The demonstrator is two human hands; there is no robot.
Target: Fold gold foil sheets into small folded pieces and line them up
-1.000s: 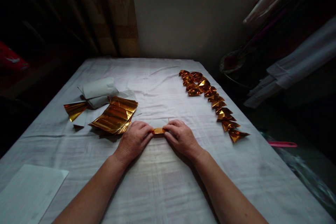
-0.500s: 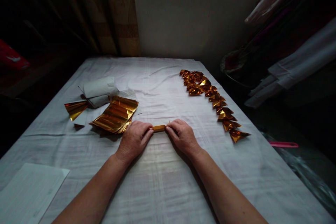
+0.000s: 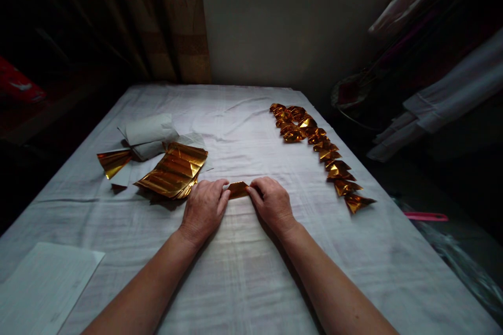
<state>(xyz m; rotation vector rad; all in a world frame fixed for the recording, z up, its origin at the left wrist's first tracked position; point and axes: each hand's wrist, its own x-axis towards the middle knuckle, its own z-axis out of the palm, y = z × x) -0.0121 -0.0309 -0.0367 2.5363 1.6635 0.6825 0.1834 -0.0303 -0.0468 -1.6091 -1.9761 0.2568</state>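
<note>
A small folded piece of gold foil paper [image 3: 238, 189] lies on the white cloth [image 3: 251, 272] in the middle of the table. My left hand [image 3: 204, 208] pinches its left end, fingers curled and pressed down. My right hand [image 3: 272, 203] grips its right end the same way. Only the middle of the piece shows between my fingertips. A stack of flat gold foil sheets [image 3: 173, 170] lies just left of my left hand.
A row of several folded gold pieces [image 3: 320, 151] runs along the right side of the table. A white paper packet [image 3: 147, 133] and one loose gold sheet [image 3: 113, 161] lie at the left. White paper [image 3: 43, 285] sits at the near left corner. Hanging clothes at the right.
The gold piece between my fingers has been folded over and now looks wider and tilted. Both hands have shifted slightly forward and stayed on its ends.
</note>
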